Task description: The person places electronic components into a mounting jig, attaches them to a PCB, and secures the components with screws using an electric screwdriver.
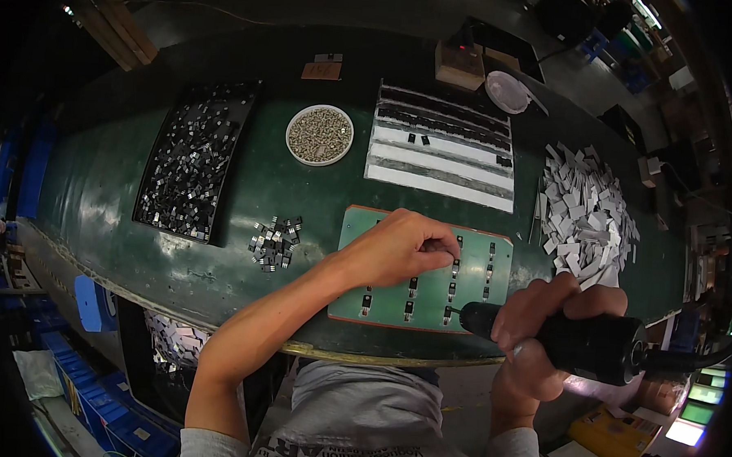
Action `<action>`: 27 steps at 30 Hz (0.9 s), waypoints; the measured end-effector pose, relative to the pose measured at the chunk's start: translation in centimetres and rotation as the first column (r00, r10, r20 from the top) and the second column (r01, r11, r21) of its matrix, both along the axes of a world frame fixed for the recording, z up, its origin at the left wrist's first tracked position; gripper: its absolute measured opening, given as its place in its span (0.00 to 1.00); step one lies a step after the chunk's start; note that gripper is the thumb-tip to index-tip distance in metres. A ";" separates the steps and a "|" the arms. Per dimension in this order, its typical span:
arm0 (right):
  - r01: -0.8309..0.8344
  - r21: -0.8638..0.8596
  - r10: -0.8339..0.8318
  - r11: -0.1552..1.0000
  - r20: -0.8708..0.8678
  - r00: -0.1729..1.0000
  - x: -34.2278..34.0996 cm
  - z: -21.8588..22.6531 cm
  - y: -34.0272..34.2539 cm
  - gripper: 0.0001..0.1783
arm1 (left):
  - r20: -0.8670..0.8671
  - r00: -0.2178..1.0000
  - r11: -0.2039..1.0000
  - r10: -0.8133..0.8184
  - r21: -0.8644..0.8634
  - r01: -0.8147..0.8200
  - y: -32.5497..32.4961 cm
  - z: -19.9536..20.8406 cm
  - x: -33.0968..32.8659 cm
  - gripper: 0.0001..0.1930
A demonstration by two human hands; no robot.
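Observation:
My right hand (533, 334) is wrapped round a black electric screwdriver (593, 349), its nose pointing left at the near edge of a green board (387, 311). The tip is close to one of the black three-legged transistors (448, 314) there. Rows of these transistors sit on the board. My left hand (406, 248) is over the board's middle, thumb and fingertips pinched beside a transistor (456, 267). Whatever lies between those fingers is too small to make out. My left hand and wrist hide part of the board's left half.
Loose transistors (275, 242) lie left of the board, beside a black tray (230, 149) full of them. A white bowl (288, 135) holds small metal screws. Behind the board is a striped panel (441, 187). Grey-white flat pieces (587, 210) are heaped at right, a wooden block (460, 67) at back.

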State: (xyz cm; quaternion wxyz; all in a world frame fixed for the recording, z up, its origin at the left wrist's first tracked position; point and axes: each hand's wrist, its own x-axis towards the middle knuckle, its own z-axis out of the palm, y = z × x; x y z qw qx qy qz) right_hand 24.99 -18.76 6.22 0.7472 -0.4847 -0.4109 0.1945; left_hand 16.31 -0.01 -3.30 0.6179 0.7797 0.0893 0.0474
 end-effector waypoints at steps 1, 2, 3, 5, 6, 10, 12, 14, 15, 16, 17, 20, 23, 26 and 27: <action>-0.045 -0.038 0.045 0.998 -0.001 0.999 0.1 0.1 -0.2 0.31 | -0.001 1.000 1.000 0.002 -0.021 -0.002 0.0 -0.1 0.1 0.09; -0.048 -0.026 0.047 0.999 -0.017 0.999 0.0 0.1 -0.1 0.31 | -0.001 1.000 0.999 0.004 -0.042 -0.004 -0.1 -0.2 0.2 0.09; -0.049 -0.025 0.049 0.998 -0.019 0.999 0.0 0.0 -0.1 0.31 | -0.003 1.000 0.999 0.006 -0.041 -0.006 -0.1 -0.3 0.1 0.09; -0.084 -0.020 0.085 0.996 0.036 0.996 0.2 -0.1 0.1 0.31 | 0.034 0.999 0.999 0.001 -0.038 0.000 -0.1 -0.5 0.1 0.09; -0.083 -0.019 0.084 0.996 0.036 0.996 0.1 -0.2 0.1 0.31 | 0.034 0.999 0.999 0.000 -0.037 0.001 -0.1 -0.5 0.1 0.09; -0.099 0.030 0.096 0.995 0.088 0.991 0.6 -0.5 -0.3 0.31 | 0.017 1.000 0.999 -0.004 -0.044 0.004 -0.1 -0.6 -0.2 0.09; -0.042 0.182 0.046 0.982 -0.019 0.999 1.0 -0.5 -0.6 0.31 | 0.018 1.000 0.999 -0.006 -0.044 0.007 -0.2 -0.6 -0.1 0.09; 0.063 0.283 -0.055 0.957 -0.036 0.998 1.5 0.4 -0.5 0.30 | -0.004 1.000 0.999 -0.030 -0.026 0.030 -0.3 -0.5 0.1 0.08; 0.084 0.324 -0.078 0.942 -0.030 0.996 2.2 0.6 -0.6 0.30 | -0.004 0.999 0.999 -0.032 -0.025 0.032 -0.3 -0.5 0.1 0.08; 0.019 0.383 -0.046 0.923 0.062 0.997 3.4 0.1 -0.5 0.30 | -0.002 1.000 0.998 -0.025 -0.050 0.025 -0.3 -0.5 0.0 0.08; 0.021 0.385 -0.049 0.923 0.062 0.997 3.7 0.0 -0.5 0.30 | 0.000 1.000 0.997 -0.019 -0.075 0.019 -0.4 -0.4 0.0 0.08; 0.050 0.448 -0.076 0.893 0.041 0.996 4.0 -0.3 -0.2 0.30 | 0.004 1.000 0.997 -0.017 -0.081 0.018 -0.4 -0.7 0.1 0.08; 0.058 0.457 -0.081 0.888 0.030 0.996 4.0 -0.3 0.1 0.29 | 0.002 1.000 0.996 -0.023 -0.082 0.023 -0.4 -0.6 0.1 0.09; 0.034 0.451 -0.058 0.892 0.040 0.998 4.0 -0.6 0.3 0.29 | 0.005 1.000 0.997 -0.011 -0.072 0.011 -0.4 -0.6 0.0 0.09; 0.026 0.453 -0.053 0.891 0.047 0.997 3.9 -0.7 0.4 0.29 | 0.005 1.000 0.997 -0.011 -0.071 0.011 -0.4 -0.6 0.0 0.09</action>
